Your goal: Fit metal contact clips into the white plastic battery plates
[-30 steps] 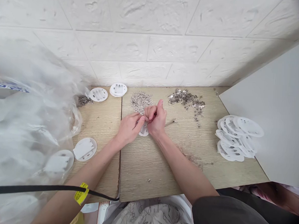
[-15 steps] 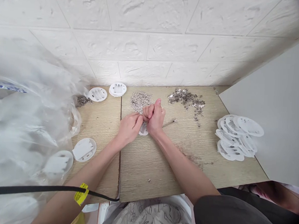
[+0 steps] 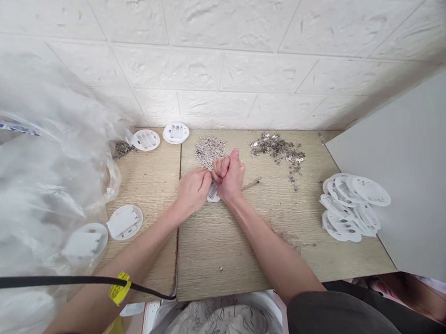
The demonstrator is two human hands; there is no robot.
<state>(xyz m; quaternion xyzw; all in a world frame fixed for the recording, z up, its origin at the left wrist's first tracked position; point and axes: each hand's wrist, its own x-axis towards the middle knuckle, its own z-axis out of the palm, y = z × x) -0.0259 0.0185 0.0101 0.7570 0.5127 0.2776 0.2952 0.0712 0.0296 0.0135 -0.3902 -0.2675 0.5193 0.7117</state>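
Observation:
Both hands meet over a round white plastic piece (image 3: 213,193) on the wooden table. My left hand (image 3: 194,188) has its fingers closed at the piece's left edge. My right hand (image 3: 230,177) is a fist with the thumb on top, pressed down over the piece's right side; a thin dark rod (image 3: 251,184) sticks out to its right. How the rod meets the fist is hidden. Just behind the hands lies a heap of small silvery parts (image 3: 210,151). Farther right is a looser pile of metal clips (image 3: 277,147).
Stacked white discs (image 3: 352,205) lie at the right by a grey panel (image 3: 408,168). Two discs with slots (image 3: 175,133) are at the back left, another (image 3: 125,222) nearer. Clear plastic bags (image 3: 28,190) fill the left. A black cable (image 3: 68,280) crosses my left forearm.

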